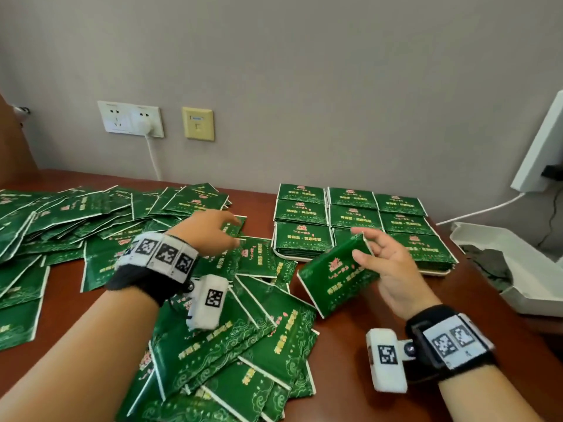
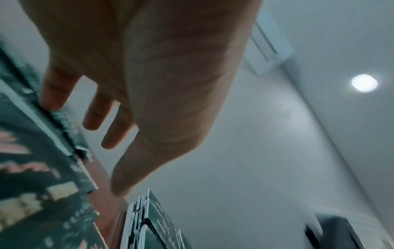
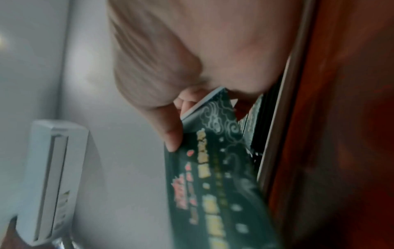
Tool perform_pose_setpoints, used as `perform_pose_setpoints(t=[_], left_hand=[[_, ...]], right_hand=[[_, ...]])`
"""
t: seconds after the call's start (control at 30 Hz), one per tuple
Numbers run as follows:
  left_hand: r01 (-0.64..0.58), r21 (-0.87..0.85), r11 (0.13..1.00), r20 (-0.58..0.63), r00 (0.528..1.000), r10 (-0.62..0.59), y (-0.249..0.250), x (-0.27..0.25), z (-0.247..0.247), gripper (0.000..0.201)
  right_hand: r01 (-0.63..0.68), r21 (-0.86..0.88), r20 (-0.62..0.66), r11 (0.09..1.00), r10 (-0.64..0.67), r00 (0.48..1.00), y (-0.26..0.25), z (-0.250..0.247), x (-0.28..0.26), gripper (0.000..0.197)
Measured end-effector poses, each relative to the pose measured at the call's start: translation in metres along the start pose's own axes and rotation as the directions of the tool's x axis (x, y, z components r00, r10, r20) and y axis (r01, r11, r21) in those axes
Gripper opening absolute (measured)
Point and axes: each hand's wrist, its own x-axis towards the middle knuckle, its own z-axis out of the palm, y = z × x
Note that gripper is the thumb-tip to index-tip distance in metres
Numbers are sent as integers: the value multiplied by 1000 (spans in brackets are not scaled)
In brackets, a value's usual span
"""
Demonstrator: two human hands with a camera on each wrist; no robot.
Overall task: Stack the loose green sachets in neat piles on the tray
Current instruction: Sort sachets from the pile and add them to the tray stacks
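Now right hand gripped a sachet bundle beside tray front edge; left hand, fingers relaxed, hovered over loose sachets.

The head view is bright and evenly lit, with soft, faint shadows under the forearms on the glossy reddish-brown wooden desk. Its wide lens bends the desk's far edge and the grey wall towards the corners, and the nearest forearms look slightly soft. The left wrist view is dimmer and cool-toned; a round white ceiling lamp glares as a blown-out spot, the left hand sits backlit and shaded, and the dark green printed foil sachets smear with motion blur. The right wrist view is the darkest, blurred throughout, the right hand out of focus, the desk a murky red.
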Motion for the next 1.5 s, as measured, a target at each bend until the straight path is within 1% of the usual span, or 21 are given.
perform_pose_setpoints(t=[0.1, 0.17, 0.27, 0.37, 0.43, 0.5, 0.6, 0.73, 0.77, 0.87, 0.93, 0.97, 1.03, 1.1, 1.17, 1.23, 1.3, 1.33, 1.4, 1.47, 1.5], left_hand=[[43, -115, 992, 78, 996, -34, -24, 1, 8, 62], [55, -83, 995, 115, 992, -45, -36, 2, 14, 70], [81, -76, 994, 72, 995, -75, -48, 7, 16, 81], [180, 22, 983, 53, 982, -181, -56, 12, 15, 98], [238, 76, 968, 47, 969, -242, -59, 13, 15, 111], [251, 54, 967, 29, 967, -252, -60, 13, 15, 118], [231, -14, 973, -9, 973, -231, -63, 11, 17, 108], [130, -121, 984, -109, 984, -143, -62, 7, 16, 93], [104, -137, 985, -124, 985, -121, -58, 3, 15, 87], [37, -155, 987, -165, 984, -63, -51, -5, 14, 53], [-28, -203, 979, -216, 976, -17, -47, -5, 15, 41], [-61, -268, 961, -255, 967, -10, -45, -5, 16, 35], [-101, -494, 864, -314, 947, -68, -44, -2, 16, 21], [-116, -707, 698, -276, 953, -121, -39, -3, 17, 19], [-135, -823, 552, -240, 963, -122, -28, -8, 19, 19], [-134, -874, 467, -203, 974, -102, -18, -14, 20, 29], [-152, -913, 378, -172, 985, -17, -14, -17, 18, 26], [-176, -934, 312, -174, 984, 35, -17, -17, 17, 26], [-207, -959, 191, -193, 977, 89, -24, -19, 13, 49], [-223, -962, 160, -199, 968, 151, -30, -19, 14, 67], [-230, -955, 187, -194, 962, 193, -30, -21, 15, 69]], right_hand=[[72, -71, -71, 995, -77, 994, 8, 2, 4, 33], [118, -93, -119, 989, -129, 985, 4, 2, 5, 32], [157, -86, -82, 984, -164, 983, 2, 6, 3, 29], [160, -70, -50, 985, -163, 985, 2, 14, -1, 28], [146, -75, -65, 987, -151, 986, 4, 17, -2, 33], [89, -67, -82, 994, -95, 992, 9, 17, -1, 33], [-21, -129, -55, 991, 14, 998, 20, 14, -2, 41], [-124, -206, 25, 971, 132, 991, 24, 15, -6, 46], [-142, -213, 40, 967, 154, 987, 23, 17, -7, 47], [-210, -236, 32, 949, 224, 974, 26, 17, -8, 47], [-248, -271, 15, 930, 262, 965, 31, 15, -7, 49], [-260, -304, -5, 917, 272, 962, 34, 13, -7, 50], [-278, -356, -55, 892, 277, 959, 39, 10, -6, 52], [-283, -337, -89, 898, 269, 959, 40, 8, -7, 55], [-261, -306, -85, 916, 247, 965, 40, 7, -6, 55], [-220, -261, -78, 940, 206, 975, 36, 8, -8, 43], [-176, -251, -76, 952, 162, 984, 34, 9, -9, 35], [-176, -243, -82, 954, 161, 984, 34, 9, -9, 35], [-189, -204, -102, 961, 171, 980, 35, 9, -7, 39], [-197, -203, -123, 959, 175, 977, 38, 8, -6, 40], [-196, -204, -128, 959, 172, 977, 39, 7, -5, 38]])
